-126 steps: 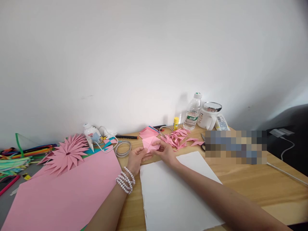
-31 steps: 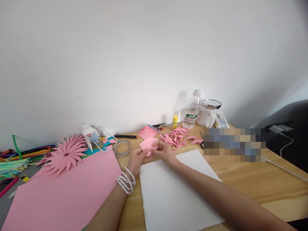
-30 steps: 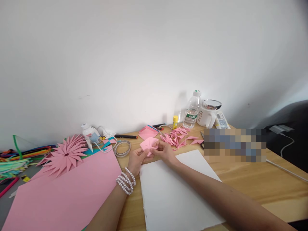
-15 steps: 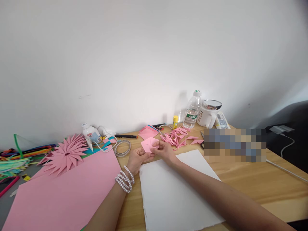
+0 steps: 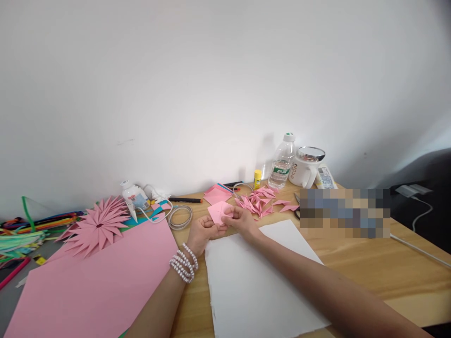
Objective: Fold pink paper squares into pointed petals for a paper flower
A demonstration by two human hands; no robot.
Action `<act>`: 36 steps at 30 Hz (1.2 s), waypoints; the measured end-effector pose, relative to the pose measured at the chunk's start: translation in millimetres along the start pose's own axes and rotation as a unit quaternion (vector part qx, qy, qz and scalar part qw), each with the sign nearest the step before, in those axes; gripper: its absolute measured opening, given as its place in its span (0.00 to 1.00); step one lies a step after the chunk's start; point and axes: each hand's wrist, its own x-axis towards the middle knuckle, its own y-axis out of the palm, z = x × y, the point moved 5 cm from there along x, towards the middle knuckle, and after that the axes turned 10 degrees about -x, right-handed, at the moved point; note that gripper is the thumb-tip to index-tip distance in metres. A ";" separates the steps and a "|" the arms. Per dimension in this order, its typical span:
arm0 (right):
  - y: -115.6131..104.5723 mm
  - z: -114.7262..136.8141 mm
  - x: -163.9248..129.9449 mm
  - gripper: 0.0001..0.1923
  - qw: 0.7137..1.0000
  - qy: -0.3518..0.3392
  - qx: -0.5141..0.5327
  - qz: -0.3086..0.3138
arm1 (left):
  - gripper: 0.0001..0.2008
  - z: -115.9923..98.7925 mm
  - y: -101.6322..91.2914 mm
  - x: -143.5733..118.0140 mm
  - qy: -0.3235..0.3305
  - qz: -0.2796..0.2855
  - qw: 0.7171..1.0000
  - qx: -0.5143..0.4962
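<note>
Both my hands hold a small pink folded paper (image 5: 218,211) above the wooden table (image 5: 352,267). My left hand (image 5: 202,233), with a beaded bracelet at the wrist, grips its lower left edge. My right hand (image 5: 242,220) pinches its right side. Just behind my right hand lies a pile of pink folded paper pieces (image 5: 260,202). A white sheet (image 5: 257,286) lies beneath my forearms.
A large pink sheet (image 5: 91,286) and a pink paper flower (image 5: 97,225) lie at left, beside a glue gun (image 5: 134,197) and a tape roll (image 5: 179,216). A glue stick (image 5: 257,179), water bottle (image 5: 282,162) and white mug (image 5: 306,168) stand by the wall.
My fingers have worked the small pink paper slightly; its flap lies flatter than a second ago. Hands stay in the same place.
</note>
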 end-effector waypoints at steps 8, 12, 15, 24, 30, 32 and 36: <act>-3.5 -1.8 3.0 0.16 1.000 -0.013 -0.019 -0.011 | 0.18 -2.5 4.2 -0.5 0.010 0.043 0.999 -0.023; -4.3 -0.8 2.8 0.16 0.999 -0.027 -0.031 -0.016 | 0.18 -4.1 5.7 -1.7 0.004 0.046 0.998 -0.040; -0.4 -0.2 1.2 0.15 0.999 -0.043 -0.032 0.004 | 0.16 -2.3 0.5 -0.4 0.010 0.009 0.999 -0.029; 2.4 -0.9 0.4 0.17 0.998 -0.057 -0.025 0.015 | 0.15 3.8 -6.4 2.6 0.011 -0.014 0.999 -0.034; 1.8 6.4 -2.6 0.16 0.998 -0.061 -0.024 0.012 | 0.14 2.9 -4.6 2.3 0.004 -0.018 0.999 -0.030; 0.9 7.3 -3.2 0.15 0.998 -0.061 -0.024 0.010 | 0.15 2.5 -3.6 2.4 0.000 -0.013 1.000 -0.029; 1.1 2.2 -2.1 0.14 0.998 -0.061 -0.022 0.015 | 0.15 0.7 -3.5 -0.6 -0.002 -0.011 1.000 -0.011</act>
